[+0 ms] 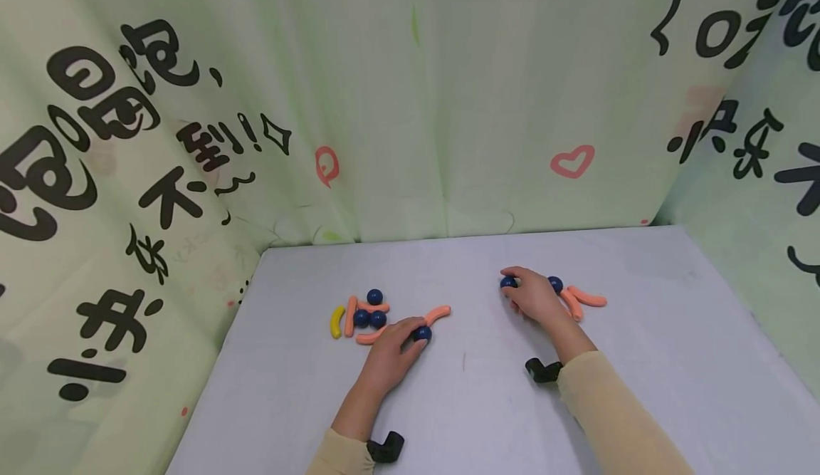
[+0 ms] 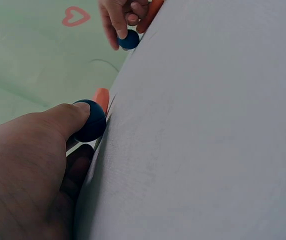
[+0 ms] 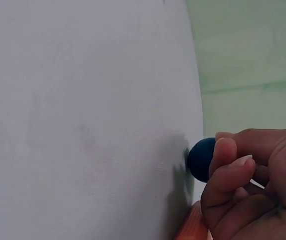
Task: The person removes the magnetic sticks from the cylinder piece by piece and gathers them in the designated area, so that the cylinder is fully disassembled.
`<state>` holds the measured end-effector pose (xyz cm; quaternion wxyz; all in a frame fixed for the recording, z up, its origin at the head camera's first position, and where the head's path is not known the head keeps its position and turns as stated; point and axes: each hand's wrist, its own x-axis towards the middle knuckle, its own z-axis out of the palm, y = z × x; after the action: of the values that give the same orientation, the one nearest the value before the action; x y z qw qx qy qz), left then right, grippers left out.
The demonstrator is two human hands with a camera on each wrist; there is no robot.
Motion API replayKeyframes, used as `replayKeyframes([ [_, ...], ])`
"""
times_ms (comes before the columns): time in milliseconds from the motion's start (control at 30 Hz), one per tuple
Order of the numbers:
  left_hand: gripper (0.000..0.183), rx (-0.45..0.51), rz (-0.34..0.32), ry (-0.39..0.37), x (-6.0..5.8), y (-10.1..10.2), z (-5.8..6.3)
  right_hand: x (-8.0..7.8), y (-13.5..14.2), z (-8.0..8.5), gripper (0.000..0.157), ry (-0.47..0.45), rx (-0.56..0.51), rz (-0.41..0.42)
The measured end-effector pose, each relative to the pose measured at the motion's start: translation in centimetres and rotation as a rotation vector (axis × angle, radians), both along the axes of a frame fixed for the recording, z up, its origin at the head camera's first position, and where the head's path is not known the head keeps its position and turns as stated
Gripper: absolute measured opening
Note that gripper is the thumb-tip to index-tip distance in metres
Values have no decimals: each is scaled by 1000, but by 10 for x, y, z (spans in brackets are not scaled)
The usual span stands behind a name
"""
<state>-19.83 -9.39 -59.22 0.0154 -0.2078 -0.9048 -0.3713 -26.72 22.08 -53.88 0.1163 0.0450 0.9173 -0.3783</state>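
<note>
My left hand (image 1: 392, 352) grips a dark blue ball (image 1: 423, 333) between thumb and fingers, low over the table; the left wrist view shows the thumb on this ball (image 2: 90, 121). An orange sausage-shaped piece (image 1: 438, 314) lies just beyond it. Farther right, my right hand (image 1: 535, 295) pinches another blue ball (image 1: 508, 282) with its fingertips, and the right wrist view shows that ball (image 3: 200, 160) close to the tabletop, partly covered by the fingers. Beside the right hand sit a third blue ball (image 1: 555, 285) and two orange pieces, one of them (image 1: 587, 297) lying outermost.
Left of the left hand is a cluster of three blue balls, one at its back (image 1: 374, 296), several orange pieces, one upright in view (image 1: 350, 316), and a yellow banana-shaped piece (image 1: 336, 322). A printed curtain (image 1: 397, 140) encloses the white table (image 1: 487, 418) behind and at both sides.
</note>
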Motion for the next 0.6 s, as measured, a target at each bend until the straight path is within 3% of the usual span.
replayKeyframes([
  [267,37,-7,24,-12,1,1,0,6,-4,2,46,70,2,0],
  [433,39,-13,51,-37,3,2,2,10,-10,0,44,144,19,47],
  [600,40,-19,57,-50,4,2,1,16,-24,-4,42,135,4,81],
])
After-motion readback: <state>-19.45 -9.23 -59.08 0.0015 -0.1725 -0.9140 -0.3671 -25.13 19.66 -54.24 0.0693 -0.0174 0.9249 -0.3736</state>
